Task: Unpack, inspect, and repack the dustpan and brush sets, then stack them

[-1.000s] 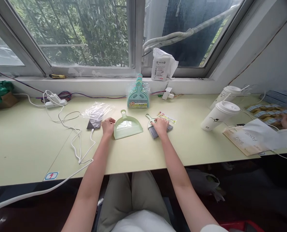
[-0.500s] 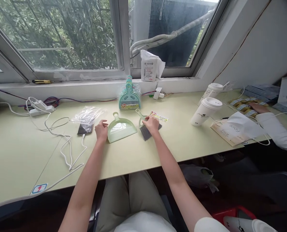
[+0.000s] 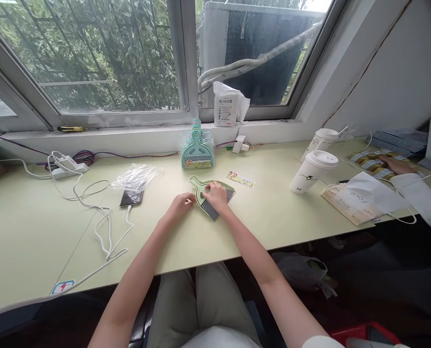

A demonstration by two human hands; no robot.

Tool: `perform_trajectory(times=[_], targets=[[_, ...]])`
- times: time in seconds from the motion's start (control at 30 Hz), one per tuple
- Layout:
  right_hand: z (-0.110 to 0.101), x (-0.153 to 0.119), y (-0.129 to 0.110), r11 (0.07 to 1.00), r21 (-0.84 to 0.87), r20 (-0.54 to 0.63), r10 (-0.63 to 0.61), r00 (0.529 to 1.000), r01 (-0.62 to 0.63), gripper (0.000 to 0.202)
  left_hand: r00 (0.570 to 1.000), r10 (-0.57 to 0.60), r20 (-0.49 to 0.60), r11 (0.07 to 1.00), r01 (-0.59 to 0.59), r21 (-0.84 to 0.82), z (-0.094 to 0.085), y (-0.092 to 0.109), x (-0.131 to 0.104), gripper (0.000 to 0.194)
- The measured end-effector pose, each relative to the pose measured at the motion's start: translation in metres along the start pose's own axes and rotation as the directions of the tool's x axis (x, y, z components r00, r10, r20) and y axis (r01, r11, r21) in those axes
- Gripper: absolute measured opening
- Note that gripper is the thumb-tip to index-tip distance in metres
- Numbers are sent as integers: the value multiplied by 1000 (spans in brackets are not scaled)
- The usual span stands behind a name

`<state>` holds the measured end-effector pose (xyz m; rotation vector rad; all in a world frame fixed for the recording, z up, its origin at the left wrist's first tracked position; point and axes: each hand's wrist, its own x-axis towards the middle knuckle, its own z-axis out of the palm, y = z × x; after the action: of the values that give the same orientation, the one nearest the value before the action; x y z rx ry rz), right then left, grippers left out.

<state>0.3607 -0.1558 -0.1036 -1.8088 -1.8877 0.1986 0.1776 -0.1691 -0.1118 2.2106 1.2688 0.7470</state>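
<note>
On the table, a small grey-bristled hand brush (image 3: 209,210) lies over a pale green dustpan (image 3: 229,186), their handles overlapping at the upper left. My right hand (image 3: 217,195) grips the brush from above, its fingers closed on the green body. At the pan's left side, my left hand (image 3: 182,204) is closed with fingertips on the dustpan's edge; part of that grip is hidden. A printed label strip (image 3: 241,179) lies just beyond my right hand. Behind stands a stack of teal brush-and-dustpan sets (image 3: 197,150) in clear wrap.
To the left are a phone (image 3: 131,197), a crumpled clear plastic bag (image 3: 137,177), white cables and a power strip (image 3: 70,170). White paper cups (image 3: 313,171) and a tissue pack (image 3: 349,205) stand right. Another person's hand (image 3: 396,166) rests on yellow packages farther right.
The dustpan has moved right, carried by my left hand, and now sits together with the brush. My right hand has stayed on the brush, shifting slightly left. The view has tilted a little.
</note>
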Motion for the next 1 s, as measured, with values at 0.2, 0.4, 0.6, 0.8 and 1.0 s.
perform_trajectory(times=[0.2,0.4,0.6,0.8,1.0], targets=[[-1,7,14,1000,14,-22,18,1000,-17,19,981,150,-124,939,-103,328,1,3,7,31],[1,8,4,997,54,-5,-59,998,59,17,947,321,-19,764,-247,596,-9,0,36,50],[9,13,-1,981,147,-45,-119,992,125,16,909,378,179,658,-399,638,-4,-3,45,35],[12,15,0,972,168,-1,-165,986,163,16,941,307,145,692,-325,644,-8,-7,39,29],[11,15,-3,975,157,5,-162,987,159,14,953,255,164,679,-297,671,-7,-6,38,28]])
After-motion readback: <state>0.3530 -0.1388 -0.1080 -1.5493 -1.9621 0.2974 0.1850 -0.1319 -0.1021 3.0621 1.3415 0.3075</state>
